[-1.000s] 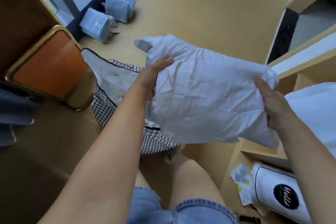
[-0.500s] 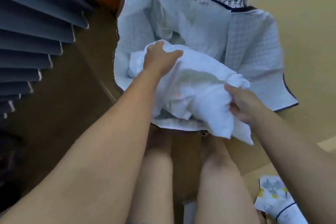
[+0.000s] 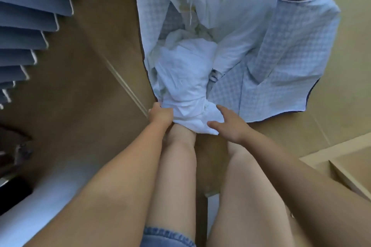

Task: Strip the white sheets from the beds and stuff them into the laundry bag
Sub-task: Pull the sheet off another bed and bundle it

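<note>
The houndstooth laundry bag (image 3: 285, 62) stands open on the floor in front of my legs. A crumpled white sheet (image 3: 184, 78) lies inside it, and its tail end drapes over the near rim. My left hand (image 3: 160, 115) is closed on the bag's near rim, right beside that tail; whether some sheet is also in the grip I cannot tell. With its fingers spread, my right hand (image 3: 228, 124) rests against the tail of the sheet and holds nothing.
Grey pleated curtain folds (image 3: 30, 26) hang at the left. A light wooden bed frame corner (image 3: 345, 168) sits at the lower right. My bare legs (image 3: 178, 176) and denim shorts stand just behind the bag on the tan floor (image 3: 351, 66).
The sheet went from held up in both hands down into the bag. My left hand moved from the top of the sheet to the near rim, and my right hand let go.
</note>
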{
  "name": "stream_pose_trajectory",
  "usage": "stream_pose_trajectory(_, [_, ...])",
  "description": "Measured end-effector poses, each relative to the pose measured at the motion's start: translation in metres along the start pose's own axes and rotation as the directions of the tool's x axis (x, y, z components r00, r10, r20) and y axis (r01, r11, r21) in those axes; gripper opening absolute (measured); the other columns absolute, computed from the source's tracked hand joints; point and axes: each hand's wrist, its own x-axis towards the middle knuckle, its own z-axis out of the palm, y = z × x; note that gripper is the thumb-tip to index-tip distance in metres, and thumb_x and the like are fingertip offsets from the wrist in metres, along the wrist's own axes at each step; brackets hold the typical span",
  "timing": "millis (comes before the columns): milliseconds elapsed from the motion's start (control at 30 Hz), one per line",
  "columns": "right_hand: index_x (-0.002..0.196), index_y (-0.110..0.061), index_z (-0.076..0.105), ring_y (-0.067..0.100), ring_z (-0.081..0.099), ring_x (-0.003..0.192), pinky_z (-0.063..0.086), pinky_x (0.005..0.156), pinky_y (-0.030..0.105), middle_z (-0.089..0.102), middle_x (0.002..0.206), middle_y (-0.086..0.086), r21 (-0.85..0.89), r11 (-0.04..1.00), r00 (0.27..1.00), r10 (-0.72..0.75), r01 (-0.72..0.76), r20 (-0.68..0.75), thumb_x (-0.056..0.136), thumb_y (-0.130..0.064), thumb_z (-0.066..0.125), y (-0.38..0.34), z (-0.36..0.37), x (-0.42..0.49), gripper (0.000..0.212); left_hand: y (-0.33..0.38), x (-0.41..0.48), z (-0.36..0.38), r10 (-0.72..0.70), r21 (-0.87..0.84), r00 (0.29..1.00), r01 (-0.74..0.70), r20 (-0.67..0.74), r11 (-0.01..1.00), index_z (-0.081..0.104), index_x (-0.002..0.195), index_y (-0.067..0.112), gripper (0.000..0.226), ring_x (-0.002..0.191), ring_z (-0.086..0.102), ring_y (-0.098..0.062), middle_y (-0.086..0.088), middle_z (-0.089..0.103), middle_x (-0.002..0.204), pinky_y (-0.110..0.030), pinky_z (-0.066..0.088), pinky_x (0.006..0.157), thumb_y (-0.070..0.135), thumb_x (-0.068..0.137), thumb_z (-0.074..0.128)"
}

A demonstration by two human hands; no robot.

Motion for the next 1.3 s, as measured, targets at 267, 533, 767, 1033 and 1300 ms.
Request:
stream_pose_trajectory(267, [0.151, -0.024, 0.014, 0.029, 0.020, 0.140, 0.024, 0.111, 0.040, 0.021, 0.153, 0.008, -0.276, 0.961, 0.999, -0.031, 0.026, -0.015, 0.090, -0.043, 0.056, -0.038, 0.056, 0.090, 0.077, -0.036, 0.105, 0.018, -0.150, -0.205, 0.988, 0.155, 0.042, 0.966, 0.022, 0.151, 0.011, 0.064, 0.135, 0.038, -0.031, -0.013, 0.031, 0.152, -0.037, 0.035, 0.109, 0.020, 0.095, 0.052])
stream_pose_trajectory(533, [0.149, -0.027, 0.017, 0.031, 0.010, 0.140, 0.028, 0.105, 0.050, 0.013, 0.154, 0.005, -0.687, 0.706, 0.985, -0.113, 0.172, 0.131, 0.089, -0.042, 0.056, -0.054, 0.097, 0.182, 0.073, -0.057, 0.197, 0.062, -0.238, -0.343, 0.956, 0.285, 0.174, 0.895, 0.015, 0.152, 0.009, 0.063, 0.141, 0.029, -0.029, -0.010, 0.024, 0.157, -0.035, 0.026, 0.111, 0.031, 0.100, 0.045])
stream_pose_trajectory(767, [0.151, -0.031, -0.001, 0.033, -0.014, 0.144, 0.018, 0.108, 0.063, -0.014, 0.157, 0.003, -0.896, 0.395, 0.978, -0.053, 0.204, 0.200, 0.085, -0.057, 0.053, -0.044, 0.097, 0.210, 0.089, -0.075, 0.227, 0.066, -0.232, -0.360, 0.917, 0.347, 0.325, 0.866, 0.052, 0.124, 0.000, 0.047, 0.108, 0.057, -0.029, -0.014, 0.058, 0.123, -0.032, 0.044, 0.087, 0.039, 0.098, 0.047])
stream_pose_trajectory(1033, [0.147, -0.040, -0.013, 0.035, -0.010, 0.144, 0.017, 0.106, 0.064, -0.015, 0.157, 0.011, -0.940, 0.247, 0.965, -0.178, 0.235, 0.195, 0.079, -0.052, 0.064, -0.081, 0.061, 0.155, 0.104, -0.039, 0.122, -0.016, 0.099, -0.539, 0.928, 0.119, 0.358, 0.834, 0.057, 0.094, 0.000, 0.025, 0.055, 0.058, -0.017, -0.005, 0.060, 0.070, -0.023, 0.046, 0.051, 0.024, 0.097, 0.051])
stream_pose_trajectory(1300, [0.135, -0.011, 0.035, 0.039, 0.046, 0.115, 0.040, 0.075, 0.042, 0.041, 0.129, 0.019, -0.914, 0.406, 0.940, -0.306, -0.016, -0.152, 0.088, -0.006, 0.051, -0.152, -0.010, 0.149, 0.050, 0.021, 0.016, -0.102, 0.314, -0.689, 0.867, 0.046, 0.387, 0.723, 0.057, 0.073, 0.005, 0.030, 0.032, 0.050, -0.008, 0.001, 0.061, 0.046, -0.019, 0.047, 0.045, 0.013, 0.099, 0.044])
